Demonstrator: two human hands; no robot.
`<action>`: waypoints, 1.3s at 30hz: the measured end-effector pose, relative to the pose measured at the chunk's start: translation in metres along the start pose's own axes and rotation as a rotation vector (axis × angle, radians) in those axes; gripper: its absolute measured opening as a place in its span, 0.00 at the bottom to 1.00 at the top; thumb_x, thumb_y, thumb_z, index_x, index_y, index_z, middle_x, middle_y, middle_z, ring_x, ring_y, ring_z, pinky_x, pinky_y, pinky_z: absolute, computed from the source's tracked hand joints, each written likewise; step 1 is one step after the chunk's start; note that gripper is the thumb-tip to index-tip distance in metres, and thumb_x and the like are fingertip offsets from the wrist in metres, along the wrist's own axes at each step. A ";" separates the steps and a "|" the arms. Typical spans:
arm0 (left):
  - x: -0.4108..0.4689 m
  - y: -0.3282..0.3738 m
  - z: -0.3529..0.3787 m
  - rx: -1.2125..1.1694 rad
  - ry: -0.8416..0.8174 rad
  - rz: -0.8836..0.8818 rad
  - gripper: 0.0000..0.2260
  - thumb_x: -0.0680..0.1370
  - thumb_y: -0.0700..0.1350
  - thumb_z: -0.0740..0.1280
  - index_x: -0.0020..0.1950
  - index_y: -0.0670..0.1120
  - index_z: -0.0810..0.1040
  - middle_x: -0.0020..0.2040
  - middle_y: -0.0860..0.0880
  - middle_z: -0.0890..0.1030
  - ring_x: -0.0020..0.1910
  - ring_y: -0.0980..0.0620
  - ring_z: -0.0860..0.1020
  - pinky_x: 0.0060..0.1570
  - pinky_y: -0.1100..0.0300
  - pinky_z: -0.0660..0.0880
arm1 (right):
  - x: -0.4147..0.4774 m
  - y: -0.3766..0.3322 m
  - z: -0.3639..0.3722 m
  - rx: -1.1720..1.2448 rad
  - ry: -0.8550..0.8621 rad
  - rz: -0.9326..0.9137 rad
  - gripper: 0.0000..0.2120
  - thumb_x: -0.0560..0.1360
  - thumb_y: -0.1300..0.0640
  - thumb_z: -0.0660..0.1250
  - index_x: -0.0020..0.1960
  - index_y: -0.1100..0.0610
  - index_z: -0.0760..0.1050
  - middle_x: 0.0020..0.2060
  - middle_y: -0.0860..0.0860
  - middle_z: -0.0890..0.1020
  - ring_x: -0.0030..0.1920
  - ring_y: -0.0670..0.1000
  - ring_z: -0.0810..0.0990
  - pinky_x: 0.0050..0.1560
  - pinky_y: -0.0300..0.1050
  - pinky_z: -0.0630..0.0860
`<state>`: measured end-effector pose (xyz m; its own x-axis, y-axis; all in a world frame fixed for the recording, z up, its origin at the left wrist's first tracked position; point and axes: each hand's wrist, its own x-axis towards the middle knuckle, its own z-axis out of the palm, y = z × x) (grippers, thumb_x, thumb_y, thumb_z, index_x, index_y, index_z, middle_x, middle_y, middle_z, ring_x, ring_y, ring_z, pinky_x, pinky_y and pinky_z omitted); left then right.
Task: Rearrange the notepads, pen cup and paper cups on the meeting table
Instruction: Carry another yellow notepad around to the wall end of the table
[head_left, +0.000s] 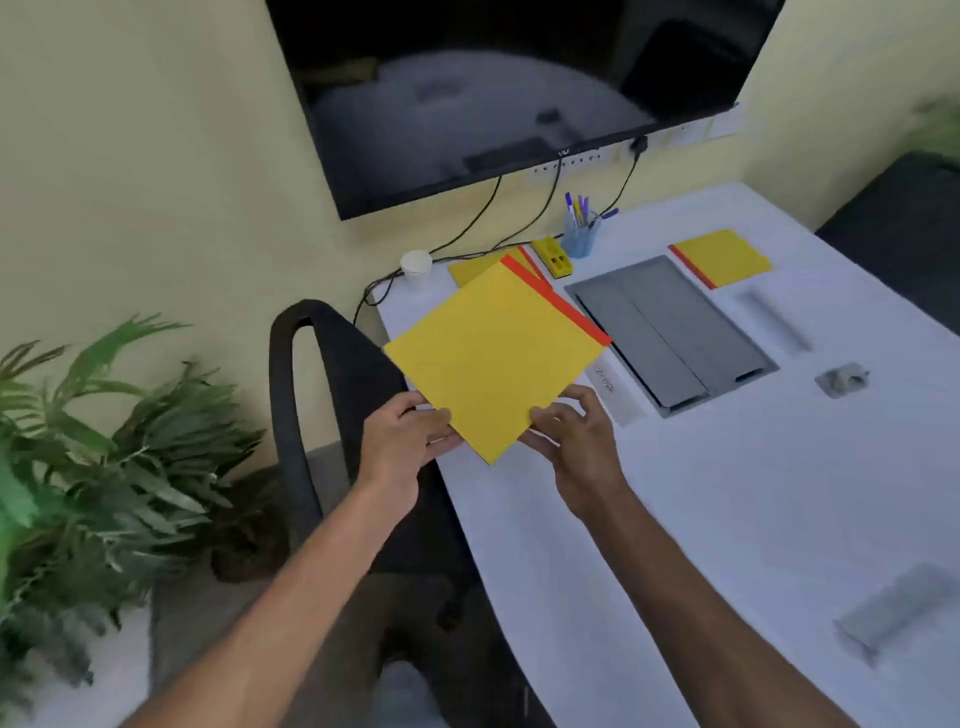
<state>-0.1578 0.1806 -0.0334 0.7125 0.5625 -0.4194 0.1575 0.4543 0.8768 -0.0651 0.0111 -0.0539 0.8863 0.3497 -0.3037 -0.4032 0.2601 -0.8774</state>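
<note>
Your left hand (402, 441) and right hand (571, 434) both pinch the near corner of a yellow notepad (493, 358) — it tilts above the counter (701, 493) edge, nearer you than the pen cup (581, 236).

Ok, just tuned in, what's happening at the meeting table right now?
A person holds a yellow notepad with both hands, the left hand and right hand gripping its near corner, raised over the table's left edge. Another notepad lies partly hidden behind it, and a third sits across the grey cable hatch. The pen cup and one paper cup stand at the far end.
</note>
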 end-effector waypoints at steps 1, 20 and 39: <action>0.017 0.006 0.000 0.025 -0.009 -0.002 0.07 0.75 0.31 0.70 0.52 0.38 0.81 0.47 0.39 0.85 0.45 0.42 0.86 0.43 0.55 0.83 | 0.013 -0.001 0.004 0.008 0.022 -0.003 0.15 0.74 0.71 0.68 0.58 0.58 0.73 0.40 0.60 0.81 0.43 0.57 0.84 0.46 0.49 0.82; 0.322 0.041 0.017 0.328 -0.179 -0.224 0.06 0.76 0.29 0.68 0.49 0.38 0.79 0.49 0.38 0.82 0.41 0.44 0.84 0.41 0.54 0.83 | 0.252 -0.012 0.037 -0.148 0.521 0.084 0.18 0.72 0.75 0.65 0.58 0.60 0.74 0.38 0.62 0.80 0.34 0.58 0.81 0.42 0.51 0.84; 0.521 -0.039 0.094 0.516 0.040 -0.179 0.05 0.74 0.31 0.71 0.46 0.38 0.79 0.52 0.35 0.82 0.49 0.38 0.84 0.52 0.45 0.82 | 0.491 0.049 -0.024 -0.318 0.640 0.121 0.14 0.68 0.72 0.70 0.52 0.63 0.76 0.46 0.66 0.83 0.41 0.65 0.85 0.47 0.61 0.84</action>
<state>0.2714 0.3912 -0.2638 0.6189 0.5379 -0.5724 0.5960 0.1530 0.7883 0.3558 0.1736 -0.2549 0.8385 -0.2615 -0.4781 -0.5076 -0.0554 -0.8598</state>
